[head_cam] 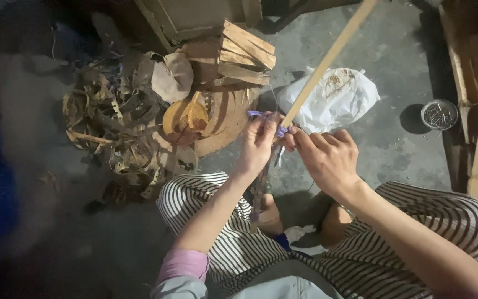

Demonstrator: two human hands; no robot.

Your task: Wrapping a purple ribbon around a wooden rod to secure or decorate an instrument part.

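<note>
Basically, a light, stiff wooden strip (327, 58) is being pinched near its lower end by both hands (258, 145) (327, 158), purple cord (264, 116) being wrapped on.

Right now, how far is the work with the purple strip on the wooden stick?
Done: the purple strip already reaches the wooden stick. In hand: the left hand and right hand both pinch it where the strip crosses. Left: a loose end of strip sticks out leftward, not yet wrapped.

Workshop, wood offcuts (244, 55), strap scraps (112, 122)
</note>
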